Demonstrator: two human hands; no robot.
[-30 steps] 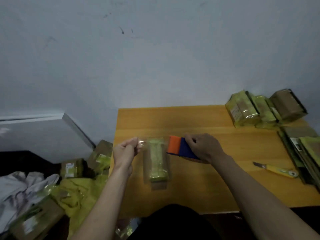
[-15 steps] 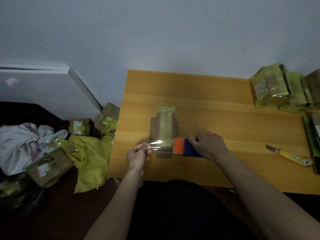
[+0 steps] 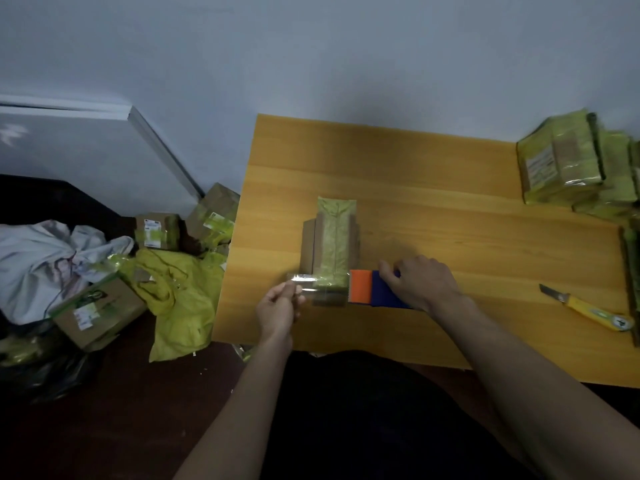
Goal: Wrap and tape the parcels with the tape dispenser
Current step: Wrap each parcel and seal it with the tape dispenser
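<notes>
At centre frame a brown cardboard parcel banded with green tape (image 3: 334, 244) lies on the orange wooden table (image 3: 450, 209). The left hand (image 3: 278, 311) pinches the free end of a clear tape strip (image 3: 313, 289) stretched across the parcel's near end. The right hand (image 3: 417, 284) grips the orange-and-blue tape dispenser (image 3: 372, 292), just right of the parcel. At the upper right stands a stack of green-wrapped parcels (image 3: 568, 164) with a white label, its print too blurred to read. A yellow utility knife (image 3: 588, 311) lies at the right. Labelled cardboard boxes (image 3: 97, 311) sit on the floor at lower left, their writing illegible.
</notes>
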